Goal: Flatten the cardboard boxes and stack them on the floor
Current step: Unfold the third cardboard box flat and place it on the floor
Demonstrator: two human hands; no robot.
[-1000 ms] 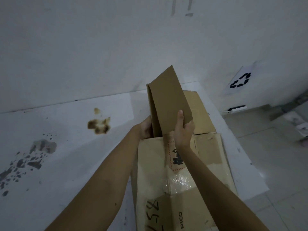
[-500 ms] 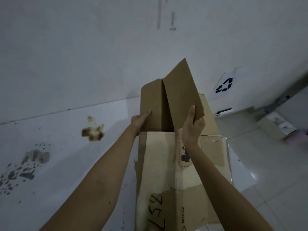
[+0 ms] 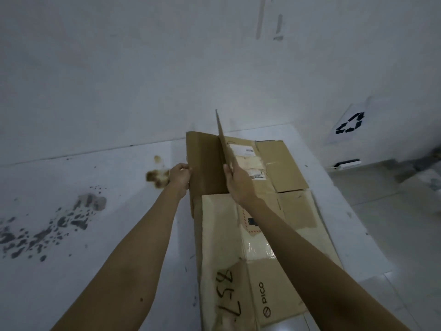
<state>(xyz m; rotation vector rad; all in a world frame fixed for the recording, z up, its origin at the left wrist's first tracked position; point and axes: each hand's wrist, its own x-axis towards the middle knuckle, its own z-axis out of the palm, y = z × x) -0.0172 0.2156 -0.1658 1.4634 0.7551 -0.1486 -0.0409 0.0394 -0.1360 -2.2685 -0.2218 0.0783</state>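
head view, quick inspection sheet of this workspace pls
surface: white sheet on the floor, marked with dark splatter and a brown stain
job's things: small box half opened out, one panel standing on edge; flattened boxes lie under it, the nearest marked 857 and PICO
clutter: nothing seen
grips: left hand holds the small box's left edge; right hand holds the upright panel
cables: nothing seen
surroundings: white wall with a recycling sign; tiled floor to the right
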